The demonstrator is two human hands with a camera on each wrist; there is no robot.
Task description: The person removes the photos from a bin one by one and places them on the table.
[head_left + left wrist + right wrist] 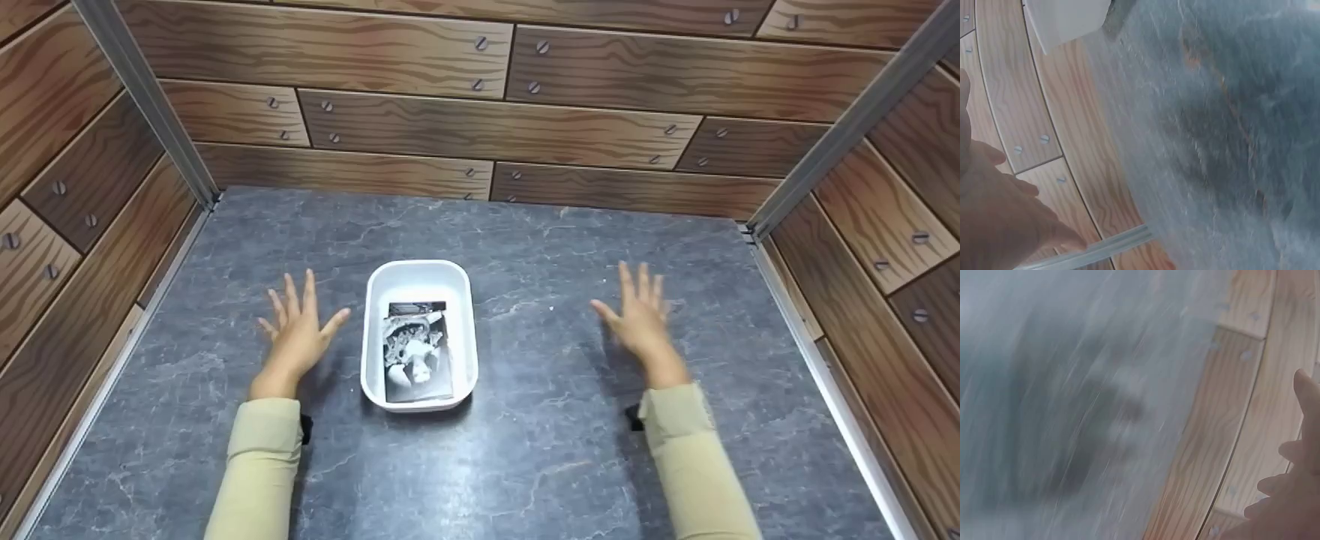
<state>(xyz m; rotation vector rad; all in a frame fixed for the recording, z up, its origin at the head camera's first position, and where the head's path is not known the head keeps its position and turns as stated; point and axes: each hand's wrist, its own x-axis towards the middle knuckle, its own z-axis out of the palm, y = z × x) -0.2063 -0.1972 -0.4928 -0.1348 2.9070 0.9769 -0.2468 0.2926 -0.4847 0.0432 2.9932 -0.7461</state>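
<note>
Your left hand [296,341], released with fingers spread, points toward the counter's [551,442] far edge, between its left edge and the white tray [418,278], near the tray but apart from it. That tray sits left of the counter's middle, its long axis running away from you, nearly square to the far edge, with room beyond it. Inside, black-and-white prints [420,352] lie lengthwise on the same axis, nearer your end of the tray, one slightly skewed over another. Rightward runs a wide stretch of counter, then your right hand [639,322], also released, fingers spread, well apart from the tray, with more counter between it and the right edge
</note>
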